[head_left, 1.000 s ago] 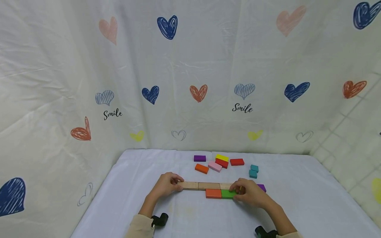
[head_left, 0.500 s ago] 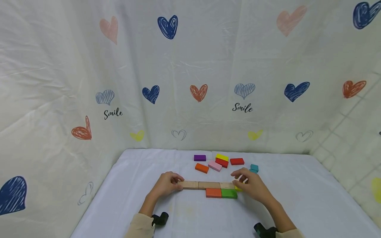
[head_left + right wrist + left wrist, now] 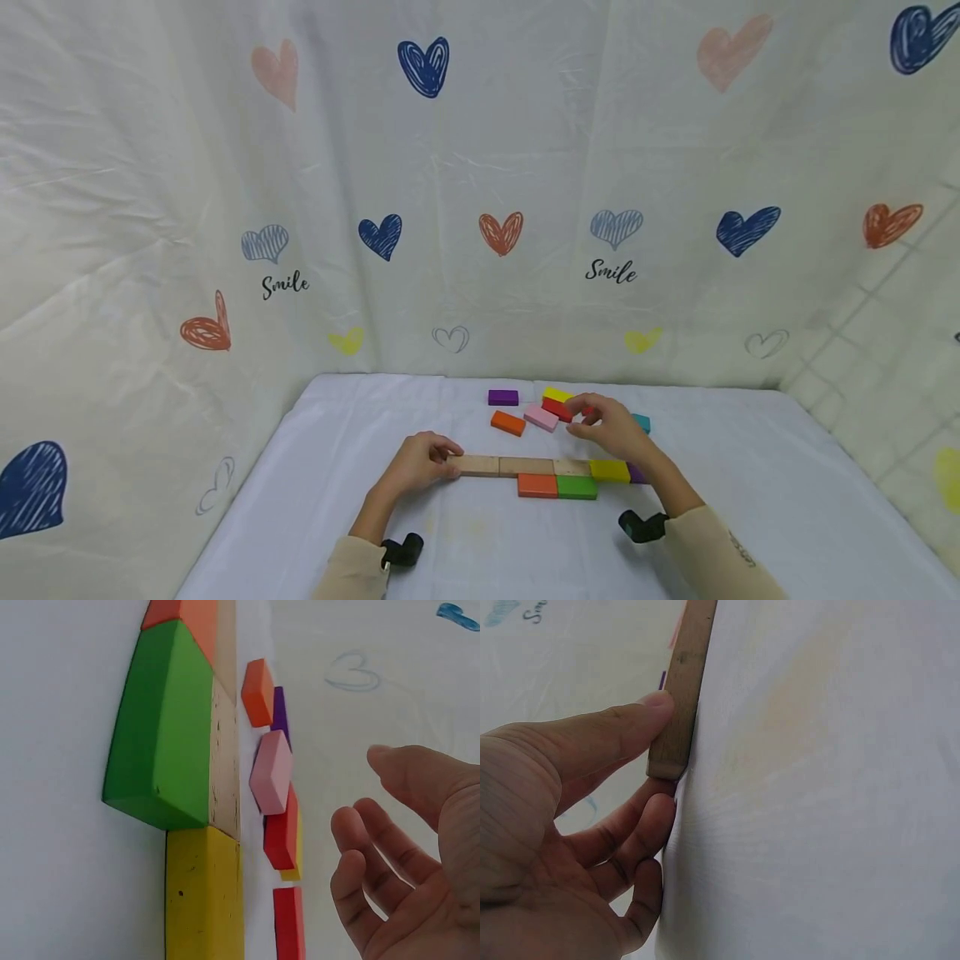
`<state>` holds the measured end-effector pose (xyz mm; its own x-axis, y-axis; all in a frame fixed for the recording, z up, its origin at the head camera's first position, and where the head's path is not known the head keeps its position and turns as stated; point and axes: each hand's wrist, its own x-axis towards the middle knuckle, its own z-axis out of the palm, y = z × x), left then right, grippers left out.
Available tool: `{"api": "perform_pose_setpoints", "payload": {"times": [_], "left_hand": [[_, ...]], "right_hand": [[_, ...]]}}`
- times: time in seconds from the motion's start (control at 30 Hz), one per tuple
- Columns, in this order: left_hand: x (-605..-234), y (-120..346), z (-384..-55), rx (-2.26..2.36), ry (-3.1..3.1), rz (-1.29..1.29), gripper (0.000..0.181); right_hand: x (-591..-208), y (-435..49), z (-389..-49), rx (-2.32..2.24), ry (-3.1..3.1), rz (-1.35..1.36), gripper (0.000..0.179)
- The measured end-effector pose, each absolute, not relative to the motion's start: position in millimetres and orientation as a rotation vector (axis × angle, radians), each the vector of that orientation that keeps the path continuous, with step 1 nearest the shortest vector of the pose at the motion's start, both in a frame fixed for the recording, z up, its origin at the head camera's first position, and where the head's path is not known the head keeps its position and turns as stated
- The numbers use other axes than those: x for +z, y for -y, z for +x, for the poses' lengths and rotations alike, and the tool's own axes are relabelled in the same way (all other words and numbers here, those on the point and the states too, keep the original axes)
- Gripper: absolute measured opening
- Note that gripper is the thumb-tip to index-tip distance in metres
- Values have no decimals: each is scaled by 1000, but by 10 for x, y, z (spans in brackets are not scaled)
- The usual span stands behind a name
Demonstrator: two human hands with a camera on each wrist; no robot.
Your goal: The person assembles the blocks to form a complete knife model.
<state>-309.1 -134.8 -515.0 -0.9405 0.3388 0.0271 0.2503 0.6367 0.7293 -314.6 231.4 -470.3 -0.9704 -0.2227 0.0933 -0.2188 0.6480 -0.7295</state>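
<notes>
My left hand [image 3: 418, 461] pinches the left end of a row of plain wooden blocks [image 3: 480, 467]; in the left wrist view its thumb [image 3: 658, 711] lies against the end block [image 3: 676, 735]. A yellow block [image 3: 610, 471] and a purple block [image 3: 637, 474], partly behind my right arm, continue the row. Along its near side, an orange-red block [image 3: 537, 486] and a green block [image 3: 576, 487] sit end to end. My right hand [image 3: 613, 429] hovers by a red block [image 3: 557, 409] and partly hides another; the right wrist view shows its fingers apart, holding nothing.
Behind the row lie an orange block [image 3: 508, 423], a pink block [image 3: 541, 417], a purple block [image 3: 503, 397] and a yellow block [image 3: 557, 395]. A teal block [image 3: 642, 422] shows past my right wrist. White cloth [image 3: 480, 550] covers the table, against a heart-printed curtain [image 3: 480, 167].
My right hand has let go of the green block, lifted off the row's right end and moved away from me to the loose blocks. The left hand has stayed at the wooden block.
</notes>
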Motion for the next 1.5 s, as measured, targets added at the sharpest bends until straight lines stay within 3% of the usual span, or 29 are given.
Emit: {"api": "perform_pose_setpoints", "payload": {"times": [0.8, 1.5], "left_hand": [[-5173, 1372, -3118, 1188, -2739, 499, 22], [-5167, 1366, -3110, 1207, -2741, 525, 22]], "right_hand": [[-4900, -2092, -3616, -1055, -2774, -359, 43], [-4925, -1905, -3654, -897, -2862, -338, 39]]}}
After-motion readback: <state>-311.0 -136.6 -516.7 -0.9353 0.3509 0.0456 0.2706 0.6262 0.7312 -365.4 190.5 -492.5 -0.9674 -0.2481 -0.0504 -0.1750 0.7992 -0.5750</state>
